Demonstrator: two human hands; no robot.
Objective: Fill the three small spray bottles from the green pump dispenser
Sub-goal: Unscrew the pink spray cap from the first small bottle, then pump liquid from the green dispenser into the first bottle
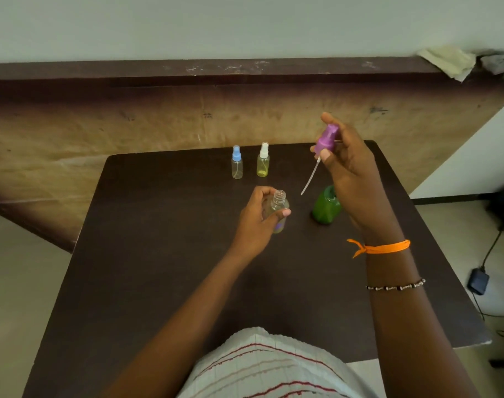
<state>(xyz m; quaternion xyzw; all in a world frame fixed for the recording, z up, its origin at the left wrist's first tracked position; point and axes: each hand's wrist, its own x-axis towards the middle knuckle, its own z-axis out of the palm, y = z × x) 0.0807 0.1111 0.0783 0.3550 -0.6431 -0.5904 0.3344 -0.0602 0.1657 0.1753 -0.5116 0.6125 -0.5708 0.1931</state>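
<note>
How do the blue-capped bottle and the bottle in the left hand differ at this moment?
The blue-capped bottle has its sprayer on; the held bottle is uncapped, its threaded neck bare. The blue-capped one stands free at the table's far side; the held one is gripped by the left hand. Its purple sprayer, dip tube hanging, is pinched in the right hand. Both are small, clear and upright.

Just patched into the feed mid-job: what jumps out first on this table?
The right hand holds a purple spray head aloft, its dip tube dangling, above the green dispenser. The left hand grips an uncapped small bottle mid-table. Two capped bottles, the blue-topped and white-topped, stand behind.
</note>
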